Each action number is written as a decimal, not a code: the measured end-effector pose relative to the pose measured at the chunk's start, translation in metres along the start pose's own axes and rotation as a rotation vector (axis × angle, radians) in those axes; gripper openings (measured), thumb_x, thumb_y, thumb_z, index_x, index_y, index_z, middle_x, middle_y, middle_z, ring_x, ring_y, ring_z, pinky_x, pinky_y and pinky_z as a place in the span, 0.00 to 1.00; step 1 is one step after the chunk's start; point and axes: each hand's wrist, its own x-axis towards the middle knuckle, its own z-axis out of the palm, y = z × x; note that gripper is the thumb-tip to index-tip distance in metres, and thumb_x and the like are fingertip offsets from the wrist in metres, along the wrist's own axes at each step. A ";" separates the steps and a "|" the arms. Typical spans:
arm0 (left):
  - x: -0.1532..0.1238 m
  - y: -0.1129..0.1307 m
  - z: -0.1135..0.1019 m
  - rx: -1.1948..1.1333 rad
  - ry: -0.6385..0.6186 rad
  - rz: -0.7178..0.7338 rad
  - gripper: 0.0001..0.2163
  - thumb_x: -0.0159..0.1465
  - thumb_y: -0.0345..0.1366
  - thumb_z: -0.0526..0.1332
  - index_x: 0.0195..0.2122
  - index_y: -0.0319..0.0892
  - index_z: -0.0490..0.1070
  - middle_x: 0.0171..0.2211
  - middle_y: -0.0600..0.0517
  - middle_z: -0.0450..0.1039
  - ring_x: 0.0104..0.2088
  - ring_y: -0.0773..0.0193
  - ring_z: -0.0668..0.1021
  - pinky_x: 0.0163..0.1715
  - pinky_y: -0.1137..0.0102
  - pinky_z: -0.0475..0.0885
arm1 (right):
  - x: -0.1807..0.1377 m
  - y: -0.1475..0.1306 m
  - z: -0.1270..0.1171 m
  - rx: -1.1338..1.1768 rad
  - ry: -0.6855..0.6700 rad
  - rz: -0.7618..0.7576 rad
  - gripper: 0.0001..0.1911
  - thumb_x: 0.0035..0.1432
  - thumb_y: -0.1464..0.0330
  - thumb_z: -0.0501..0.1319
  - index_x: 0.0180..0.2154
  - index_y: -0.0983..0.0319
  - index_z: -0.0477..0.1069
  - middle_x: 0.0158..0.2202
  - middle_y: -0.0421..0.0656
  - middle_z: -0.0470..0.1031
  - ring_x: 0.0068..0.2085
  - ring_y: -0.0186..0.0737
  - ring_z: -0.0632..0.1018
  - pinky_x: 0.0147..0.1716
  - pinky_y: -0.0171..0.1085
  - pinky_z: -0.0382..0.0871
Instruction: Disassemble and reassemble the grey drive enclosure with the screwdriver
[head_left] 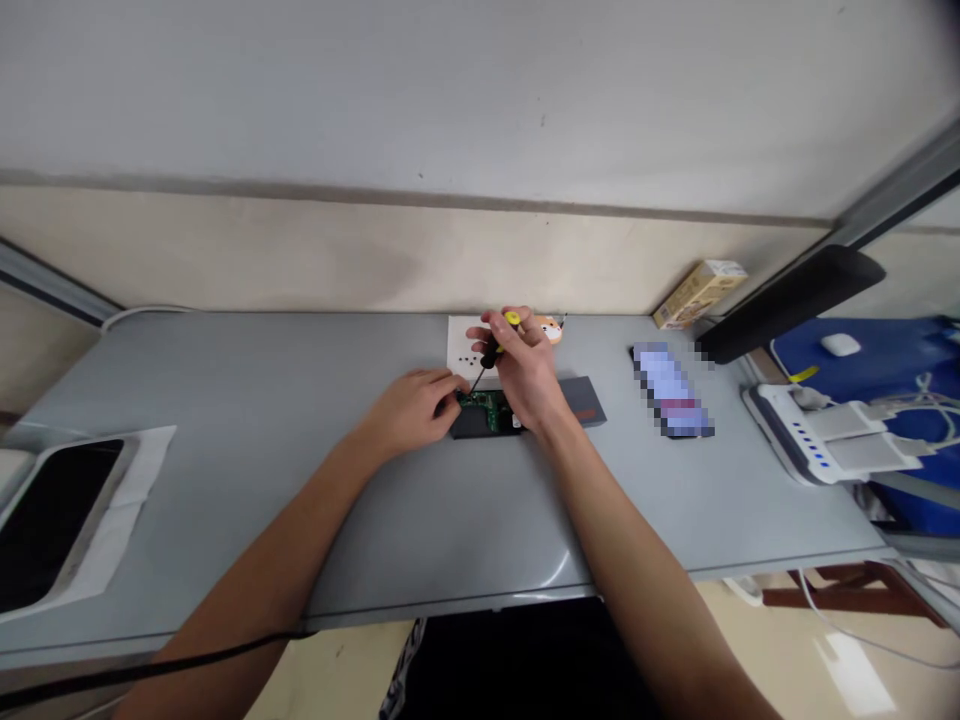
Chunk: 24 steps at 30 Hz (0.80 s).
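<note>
A small dark device (487,418) with a green circuit board (486,405) showing lies open on the grey table (262,420). My left hand (411,408) rests against the device's left end, its fingers curled at the board's edge. My right hand (525,368) is closed round a small screwdriver (498,345) with a yellow-capped black handle. The screwdriver's tip points down at the board's left part. A dark flat cover (589,398) lies just right of the device, partly behind my right wrist.
A white card with several small dark screws (466,347) lies behind the device. A blurred-out flat object (671,390) is to the right, a cardboard box (699,292) by the wall, a white charging hub (814,435) at the right edge, and a dark tablet on cloth (52,515) far left.
</note>
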 end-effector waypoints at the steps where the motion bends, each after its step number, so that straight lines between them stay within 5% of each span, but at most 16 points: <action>1: 0.000 0.000 0.000 0.000 -0.009 0.001 0.14 0.65 0.28 0.54 0.46 0.43 0.76 0.41 0.50 0.80 0.40 0.57 0.81 0.47 0.62 0.73 | 0.000 0.001 0.000 -0.016 0.003 -0.002 0.23 0.52 0.53 0.72 0.37 0.54 0.62 0.32 0.34 0.70 0.32 0.32 0.75 0.33 0.35 0.70; 5: 0.000 -0.002 0.001 0.003 0.000 0.018 0.14 0.66 0.29 0.54 0.46 0.43 0.76 0.41 0.50 0.81 0.40 0.57 0.81 0.47 0.62 0.73 | 0.000 0.003 0.003 -0.137 0.046 -0.109 0.22 0.57 0.49 0.66 0.36 0.54 0.59 0.23 0.31 0.57 0.23 0.29 0.63 0.24 0.33 0.60; 9: 0.000 -0.004 0.002 0.019 0.010 0.026 0.14 0.66 0.29 0.53 0.47 0.43 0.76 0.43 0.50 0.81 0.41 0.57 0.81 0.49 0.61 0.72 | 0.001 -0.002 0.003 -0.102 -0.003 -0.096 0.24 0.65 0.42 0.52 0.43 0.54 0.68 0.25 0.35 0.59 0.25 0.32 0.66 0.27 0.35 0.63; 13: 0.000 -0.002 0.000 0.021 0.010 0.022 0.14 0.65 0.28 0.53 0.46 0.43 0.77 0.41 0.50 0.81 0.40 0.57 0.81 0.47 0.62 0.73 | -0.001 -0.007 -0.002 -0.062 -0.053 -0.042 0.20 0.59 0.47 0.63 0.37 0.56 0.68 0.32 0.38 0.68 0.32 0.32 0.73 0.32 0.35 0.68; 16: 0.000 -0.001 -0.001 0.022 0.012 0.025 0.14 0.65 0.28 0.53 0.45 0.43 0.77 0.40 0.50 0.81 0.39 0.58 0.81 0.46 0.63 0.73 | -0.002 -0.003 -0.003 -0.104 -0.003 -0.053 0.23 0.55 0.49 0.68 0.31 0.56 0.60 0.28 0.34 0.65 0.27 0.30 0.69 0.28 0.34 0.65; 19: 0.000 0.000 -0.001 0.052 0.001 0.020 0.15 0.65 0.28 0.53 0.47 0.43 0.77 0.41 0.50 0.82 0.40 0.57 0.81 0.46 0.62 0.73 | -0.001 0.002 -0.003 -0.168 0.073 -0.114 0.25 0.57 0.46 0.65 0.30 0.56 0.58 0.24 0.32 0.58 0.22 0.29 0.62 0.24 0.34 0.59; 24: 0.000 0.002 -0.003 0.092 -0.004 0.008 0.15 0.65 0.28 0.53 0.46 0.44 0.78 0.42 0.49 0.81 0.40 0.56 0.81 0.47 0.60 0.72 | 0.003 -0.001 -0.009 -0.013 0.000 -0.071 0.25 0.64 0.42 0.53 0.43 0.55 0.71 0.29 0.38 0.65 0.29 0.33 0.70 0.31 0.36 0.66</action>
